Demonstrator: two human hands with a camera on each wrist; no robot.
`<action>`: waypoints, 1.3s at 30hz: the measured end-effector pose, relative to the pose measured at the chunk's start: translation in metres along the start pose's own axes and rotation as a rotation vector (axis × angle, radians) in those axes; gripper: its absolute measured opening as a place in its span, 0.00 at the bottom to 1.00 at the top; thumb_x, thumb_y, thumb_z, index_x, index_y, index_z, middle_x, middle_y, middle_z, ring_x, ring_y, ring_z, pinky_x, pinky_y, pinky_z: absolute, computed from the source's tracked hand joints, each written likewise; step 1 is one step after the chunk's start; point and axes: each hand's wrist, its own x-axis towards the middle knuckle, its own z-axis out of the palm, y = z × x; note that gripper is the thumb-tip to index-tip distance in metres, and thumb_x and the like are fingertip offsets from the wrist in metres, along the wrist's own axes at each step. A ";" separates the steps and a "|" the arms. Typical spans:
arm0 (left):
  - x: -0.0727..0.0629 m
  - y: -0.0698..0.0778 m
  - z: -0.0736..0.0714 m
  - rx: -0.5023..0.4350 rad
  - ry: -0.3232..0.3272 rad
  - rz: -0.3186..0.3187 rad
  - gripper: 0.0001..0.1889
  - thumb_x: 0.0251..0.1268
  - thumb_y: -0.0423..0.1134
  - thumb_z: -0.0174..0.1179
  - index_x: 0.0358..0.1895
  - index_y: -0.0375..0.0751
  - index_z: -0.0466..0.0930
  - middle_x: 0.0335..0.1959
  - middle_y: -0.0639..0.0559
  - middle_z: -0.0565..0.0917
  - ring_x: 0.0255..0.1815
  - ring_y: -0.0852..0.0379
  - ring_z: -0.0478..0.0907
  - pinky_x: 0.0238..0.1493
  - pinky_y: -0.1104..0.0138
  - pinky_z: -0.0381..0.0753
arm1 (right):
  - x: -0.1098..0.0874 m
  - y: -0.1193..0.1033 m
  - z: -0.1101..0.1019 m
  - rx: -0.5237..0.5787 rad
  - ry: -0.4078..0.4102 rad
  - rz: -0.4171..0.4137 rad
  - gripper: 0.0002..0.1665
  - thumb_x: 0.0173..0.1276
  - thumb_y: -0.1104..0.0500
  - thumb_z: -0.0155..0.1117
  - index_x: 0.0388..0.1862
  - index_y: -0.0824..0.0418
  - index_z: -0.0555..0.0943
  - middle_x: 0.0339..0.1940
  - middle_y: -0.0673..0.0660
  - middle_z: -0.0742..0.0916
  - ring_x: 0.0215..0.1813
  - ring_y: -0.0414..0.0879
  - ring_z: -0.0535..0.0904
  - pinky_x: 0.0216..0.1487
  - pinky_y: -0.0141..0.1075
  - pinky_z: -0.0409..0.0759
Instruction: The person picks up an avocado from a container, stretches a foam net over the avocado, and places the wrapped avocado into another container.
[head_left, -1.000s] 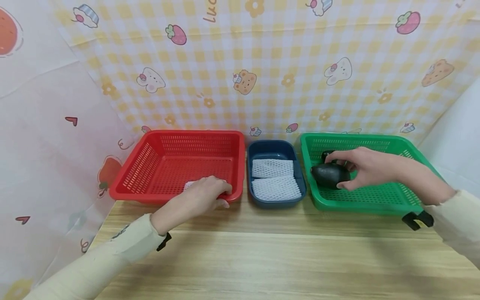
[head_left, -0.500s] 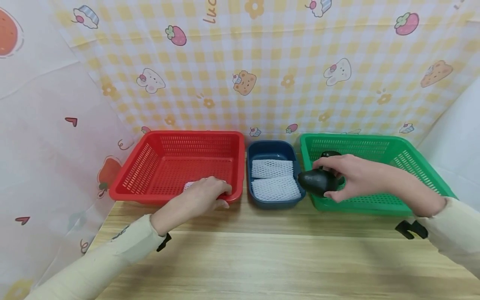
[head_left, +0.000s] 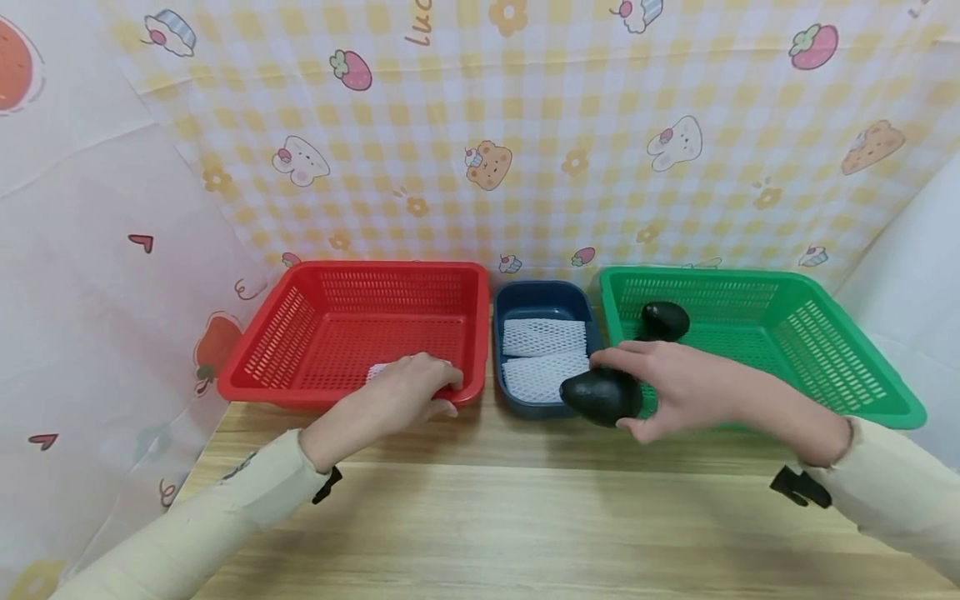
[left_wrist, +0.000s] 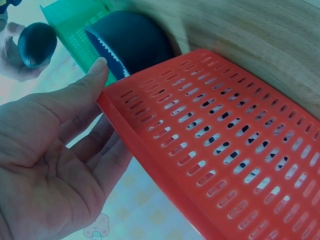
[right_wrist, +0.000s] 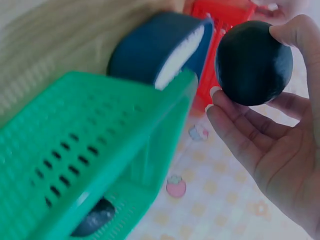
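My right hand [head_left: 678,387] grips a dark, glossy avocado [head_left: 602,396] in the air, thumb on the near side and fingers on the far side. The avocado hangs over the front right of the blue bin [head_left: 551,410], its narrow end pointing left. White foam net sleeves [head_left: 545,337] lie in that bin. Another avocado [head_left: 665,321] rests in the green basket [head_left: 780,283]. My left hand [head_left: 393,404] holds the front rim of the red basket [head_left: 405,271], fingers over the rim and thumb [left_wrist: 95,72] outside. A bit of white netting [head_left: 374,370] shows beside that hand.
The red basket, blue bin and green basket stand in a row on a wooden table [head_left: 480,533]. Behind them hangs a yellow checked cloth [head_left: 420,125]. A white printed cloth [head_left: 112,275] covers the left side.
My right hand has lifted the avocado out of the green basket and carried it left and toward me, uncovering the other avocado. My left hand has stayed on the red basket's rim.
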 end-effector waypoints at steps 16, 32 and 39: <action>0.000 -0.001 0.000 -0.004 -0.001 0.015 0.21 0.48 0.45 0.82 0.46 0.46 0.87 0.34 0.55 0.83 0.34 0.57 0.77 0.37 0.66 0.80 | 0.009 -0.015 0.035 0.005 -0.093 -0.013 0.38 0.59 0.46 0.74 0.64 0.63 0.77 0.49 0.53 0.83 0.36 0.37 0.79 0.38 0.35 0.82; 0.000 -0.001 -0.001 -0.015 -0.006 0.004 0.22 0.47 0.45 0.82 0.47 0.45 0.88 0.36 0.53 0.84 0.34 0.56 0.78 0.38 0.65 0.82 | 0.020 -0.020 0.064 0.060 -0.258 0.057 0.37 0.62 0.45 0.74 0.65 0.62 0.77 0.46 0.53 0.83 0.37 0.39 0.79 0.39 0.38 0.82; 0.003 -0.003 -0.007 -0.033 -0.048 0.000 0.23 0.45 0.46 0.83 0.47 0.46 0.87 0.33 0.56 0.82 0.32 0.57 0.78 0.34 0.66 0.81 | 0.022 -0.024 0.070 0.102 -0.345 0.095 0.38 0.64 0.46 0.74 0.67 0.64 0.76 0.49 0.55 0.84 0.39 0.39 0.80 0.41 0.39 0.82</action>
